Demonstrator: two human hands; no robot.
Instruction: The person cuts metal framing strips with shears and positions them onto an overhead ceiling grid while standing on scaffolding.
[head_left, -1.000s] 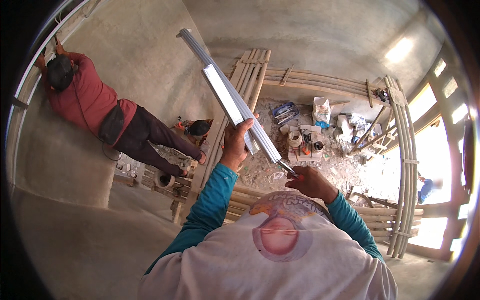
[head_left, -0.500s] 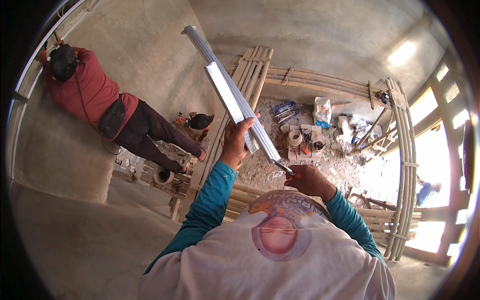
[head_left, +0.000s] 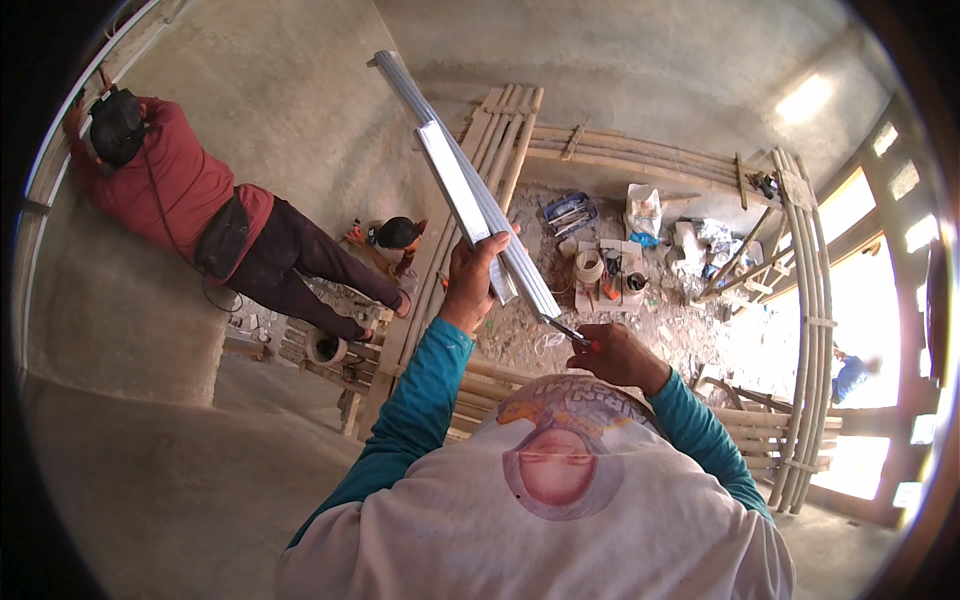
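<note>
My left hand (head_left: 470,288) is wrapped round a bundle of long, thin ribbed metal channels (head_left: 512,255), with a shorter, shiny channel (head_left: 450,180) lying along them. The bundle slants from the far left down toward my right hand. Closed on red-handled snips (head_left: 572,334), my right hand (head_left: 622,358) sits close to my chest. The snips' blades meet the near end of the ribbed channels; whether they have bitten into the metal I cannot tell.
Bamboo and plank scaffolding (head_left: 508,140) surrounds a rubble-strewn floor below. A blue crate (head_left: 570,214), a white sack (head_left: 643,213) and a round pail (head_left: 589,266) stand there. One co-worker (head_left: 190,195) stands on planks at left; another person crouches below. A third person (head_left: 850,375) is outside at right.
The whole view has shifted slightly. My hands keep the same grip on the channels and snips, with the blades still at the near end.
</note>
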